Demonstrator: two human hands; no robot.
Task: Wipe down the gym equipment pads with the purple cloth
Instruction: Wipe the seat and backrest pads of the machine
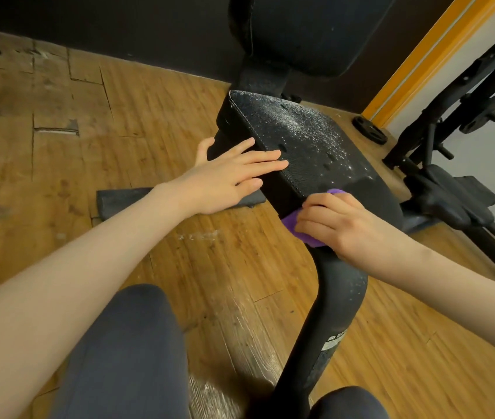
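A black seat pad (pixel 303 140) of a gym bench fills the centre, its top speckled with white dust or droplets. My left hand (pixel 225 179) lies flat with straight fingers on the pad's near-left edge. My right hand (pixel 334 220) grips the purple cloth (pixel 303 229) and presses it against the pad's near corner, where the black frame tube (pixel 328 300) curves down. Most of the cloth is hidden under the hand. The upright back pad (pixel 306 34) stands behind the seat.
Worn wooden floor (pixel 89 116) lies all around. A flat base foot (pixel 125 199) of the bench sits left of the seat. Another black machine (pixel 458 189) with weight plates (pixel 370 130) stands at the right. My knees (pixel 131 352) are at the bottom.
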